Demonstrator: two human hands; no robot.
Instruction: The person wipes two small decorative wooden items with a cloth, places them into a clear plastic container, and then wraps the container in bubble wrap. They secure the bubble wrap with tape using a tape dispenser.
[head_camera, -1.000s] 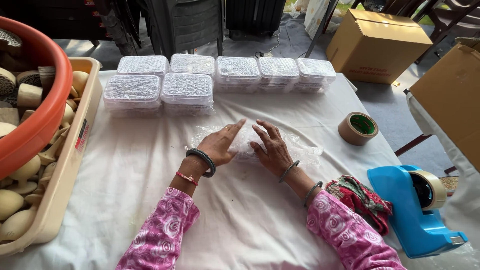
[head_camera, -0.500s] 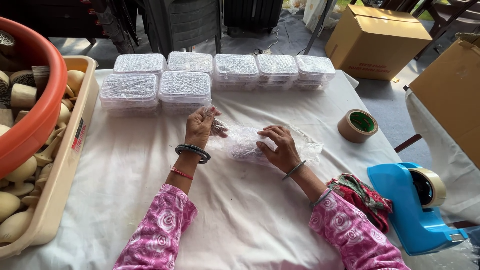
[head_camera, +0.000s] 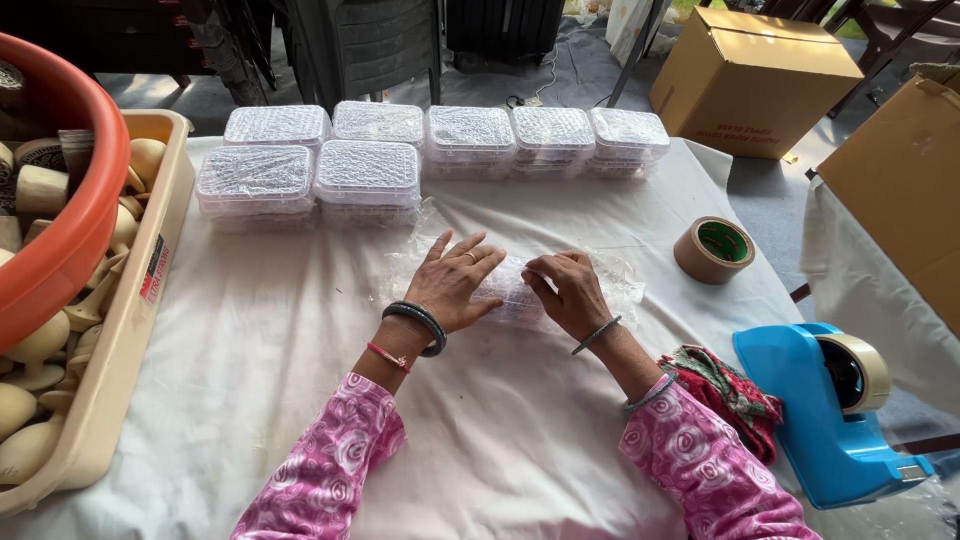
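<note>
Head camera looks down at a worktop (head_camera: 250, 350) with a white cloth on it. Both hands rest on a bundle of bubble wrap (head_camera: 510, 290) in the middle of the cloth. The left hand (head_camera: 455, 285) lies flat on the left part of the bundle, with its fingers spread apart. The right hand (head_camera: 567, 293) sits on the right part, with its fingers bent and curled down onto the wrap. The two hands are very near each other. Something is inside the wrap, but it is too hidden to tell what.

Behind the hands, at the far side of the worktop, stand clear plastic boxes (head_camera: 365, 170) in rows, some stacked on others. A roll of brown tape (head_camera: 714, 250) lies to the right of the hands. A blue tape holder (head_camera: 825, 415) stands at the right edge, close to the person. A folded cloth with many colours (head_camera: 725, 390) lies just beside it, touching the right sleeve. On the left is a tan tray (head_camera: 120, 350) full of pale wooden pieces (head_camera: 30, 345), with an orange tub (head_camera: 65, 200) on top. Two brown cardboard boxes (head_camera: 755, 80) stand past the worktop on the right.
</note>
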